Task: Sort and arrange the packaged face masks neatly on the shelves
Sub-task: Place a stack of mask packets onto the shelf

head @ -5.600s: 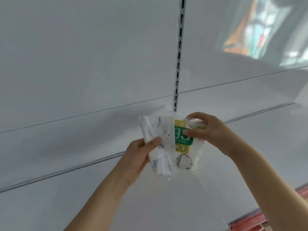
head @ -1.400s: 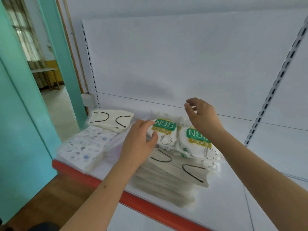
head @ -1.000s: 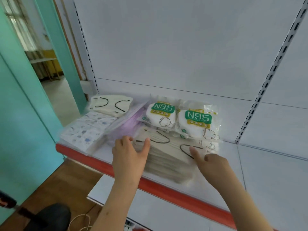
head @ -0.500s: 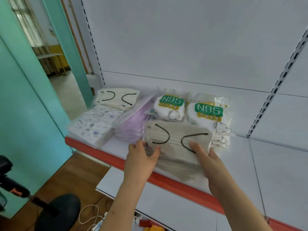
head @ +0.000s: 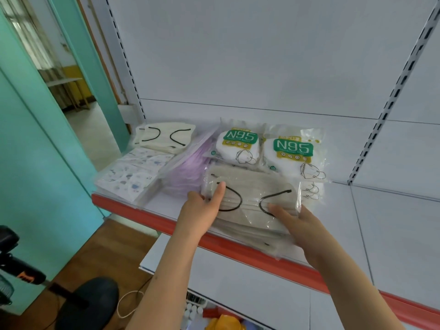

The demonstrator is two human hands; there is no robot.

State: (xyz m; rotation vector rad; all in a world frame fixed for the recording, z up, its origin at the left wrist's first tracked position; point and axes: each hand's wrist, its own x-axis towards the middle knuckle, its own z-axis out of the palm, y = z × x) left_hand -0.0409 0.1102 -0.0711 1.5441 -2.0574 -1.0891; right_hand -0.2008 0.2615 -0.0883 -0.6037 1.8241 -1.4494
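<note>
The beige mask pack [head: 252, 198] at the shelf's front edge is cloth-like pleated material under glossy, crinkled clear plastic film. The N95 packs [head: 292, 153] wear the same shiny wrap. The shelf [head: 392, 234] looks like smooth, matt white-painted metal with a red plastic-looking front strip [head: 238, 252]. The floor [head: 104, 253] is wood-look.

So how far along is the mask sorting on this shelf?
Partly done. Two N95 packs sit side by side at the back, with a cream pack and a printed pack to their left. In hand: the left hand and right hand grip the top beige pack of a stack. Left: that stack overhangs the red shelf edge, and the purple pack lies askew.
</note>
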